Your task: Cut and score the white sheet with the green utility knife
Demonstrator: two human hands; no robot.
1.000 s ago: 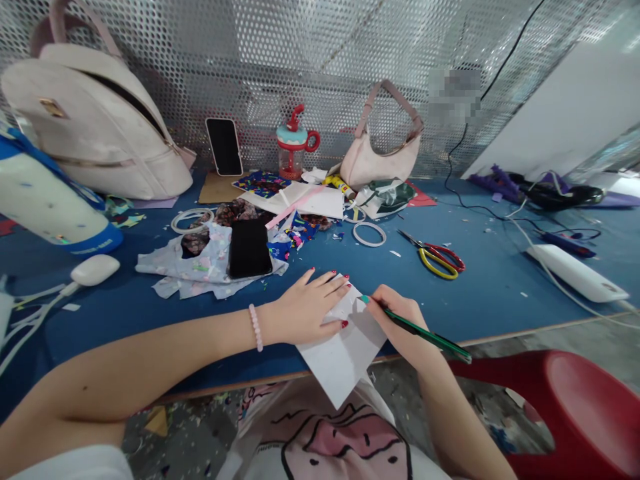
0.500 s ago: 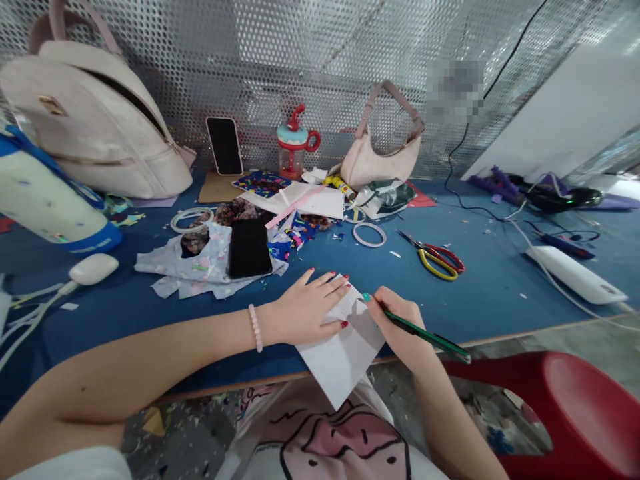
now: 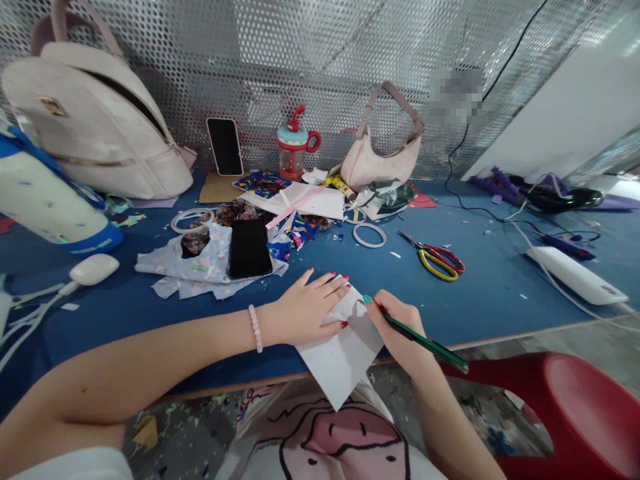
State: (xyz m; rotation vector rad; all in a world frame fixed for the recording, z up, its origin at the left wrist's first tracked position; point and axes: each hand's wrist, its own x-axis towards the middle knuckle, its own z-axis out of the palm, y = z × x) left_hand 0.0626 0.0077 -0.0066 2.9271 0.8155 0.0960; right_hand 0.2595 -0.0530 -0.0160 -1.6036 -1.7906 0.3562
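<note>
A white sheet of paper (image 3: pixel 340 360) lies at the front edge of the blue table (image 3: pixel 480 293) and hangs over it. My left hand (image 3: pixel 307 308) rests flat on the paper's far left part, fingers stretched out. My right hand (image 3: pixel 397 323) is closed round a green pencil (image 3: pixel 425 343), with the tip on the paper near its top corner. A pink bead bracelet (image 3: pixel 256 327) sits on my left wrist.
Red-and-yellow scissors (image 3: pixel 437 258) lie to the right, a white ring (image 3: pixel 369 234) behind. A black phone (image 3: pixel 249 248) rests on printed fabric scraps (image 3: pixel 200 263). Pink backpack (image 3: pixel 95 127), small handbag (image 3: pixel 383 150), cup (image 3: pixel 293 143), upright phone (image 3: pixel 225 147), white mouse (image 3: pixel 94 269), cables (image 3: pixel 560 233), red stool (image 3: pixel 565 413).
My right hand and the pencil have shifted slightly along the paper. My left hand has stayed flat on the sheet.
</note>
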